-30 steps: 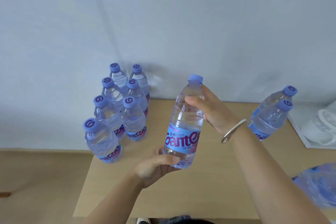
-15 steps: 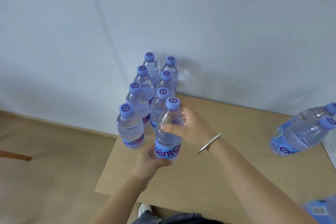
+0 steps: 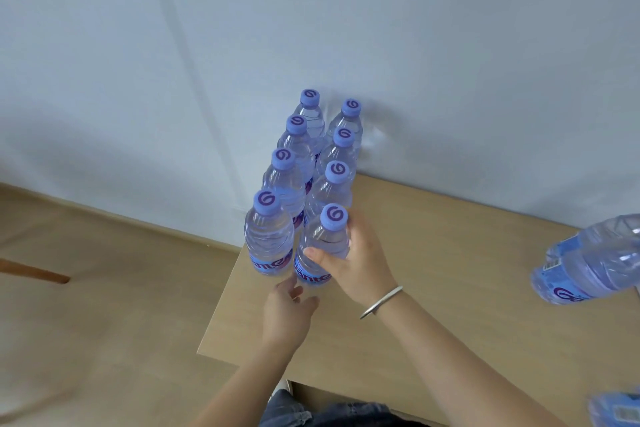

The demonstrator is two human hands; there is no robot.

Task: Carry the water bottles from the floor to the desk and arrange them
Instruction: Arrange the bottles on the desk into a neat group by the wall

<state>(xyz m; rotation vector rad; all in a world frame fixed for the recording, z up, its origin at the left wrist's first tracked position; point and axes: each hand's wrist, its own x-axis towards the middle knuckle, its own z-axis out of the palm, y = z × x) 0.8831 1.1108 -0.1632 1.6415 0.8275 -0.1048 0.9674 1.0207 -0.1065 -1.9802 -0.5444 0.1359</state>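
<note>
Now right hand [image 3: 360, 253] around full water bottle [image 3: 320, 255], left hand [image 3: 285, 314] loose, empty.

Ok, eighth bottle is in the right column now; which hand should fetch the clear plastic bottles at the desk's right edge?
Right, probably. The right hand grips the just-placed purple-capped clear plastic bottle but sits nearer the two right-edge bottles; the left hand hangs relaxed at the desk's left corner.

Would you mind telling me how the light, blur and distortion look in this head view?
Head view: soft, even light with no hard glare; faint shadows on the wall behind the bottle rows; wide-angle distortion tilts the bottles at the right edge; the left hand is slightly blurred, the right hand holding the front bottle is sharper.
</note>
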